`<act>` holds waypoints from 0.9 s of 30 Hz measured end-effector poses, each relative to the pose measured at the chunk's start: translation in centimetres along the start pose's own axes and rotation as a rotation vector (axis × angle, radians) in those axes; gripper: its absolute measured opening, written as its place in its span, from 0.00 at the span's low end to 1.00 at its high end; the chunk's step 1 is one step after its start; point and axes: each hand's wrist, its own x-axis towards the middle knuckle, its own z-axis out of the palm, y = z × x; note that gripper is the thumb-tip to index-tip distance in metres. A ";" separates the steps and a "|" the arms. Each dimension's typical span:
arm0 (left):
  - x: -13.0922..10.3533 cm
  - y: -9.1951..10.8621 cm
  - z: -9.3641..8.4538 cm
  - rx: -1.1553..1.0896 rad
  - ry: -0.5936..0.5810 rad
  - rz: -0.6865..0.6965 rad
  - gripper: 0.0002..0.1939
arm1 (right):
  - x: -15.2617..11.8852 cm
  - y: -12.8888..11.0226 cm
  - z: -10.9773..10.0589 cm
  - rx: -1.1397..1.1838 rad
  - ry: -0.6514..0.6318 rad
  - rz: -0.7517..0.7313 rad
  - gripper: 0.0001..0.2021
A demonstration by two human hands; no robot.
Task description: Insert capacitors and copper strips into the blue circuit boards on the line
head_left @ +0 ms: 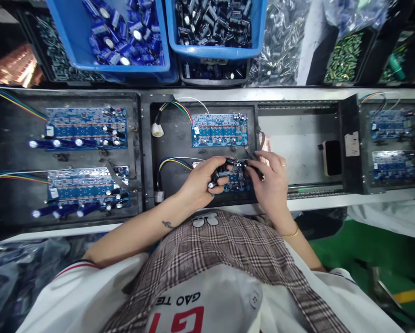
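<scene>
Several black capacitors point(222, 173) are bunched in the fingers of my left hand point(204, 179), which is closed over the left part of a blue circuit board point(238, 181). My right hand point(270, 181) pinches at the right end of that same board, fingertips close to a small black part, apparently a capacitor point(244, 163); the fingers partly hide it. Just beyond lies a second blue circuit board point(219, 131) with wires at its left end. Both boards sit in a black tray point(176, 178). My hands cover much of the nearer board.
Blue bins hold blue capacitors point(124, 34) and black capacitors point(210, 23) at the back. Left, another black tray point(6, 138) carries two boards with large blue capacitors. A phone-like object point(331, 158) lies right of my hands, before a further tray point(363, 178).
</scene>
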 end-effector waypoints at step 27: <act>2.3 0.9 1.1 -0.375 -0.211 -0.197 0.13 | 11.8 3.2 2.1 -0.094 -0.396 -0.257 0.11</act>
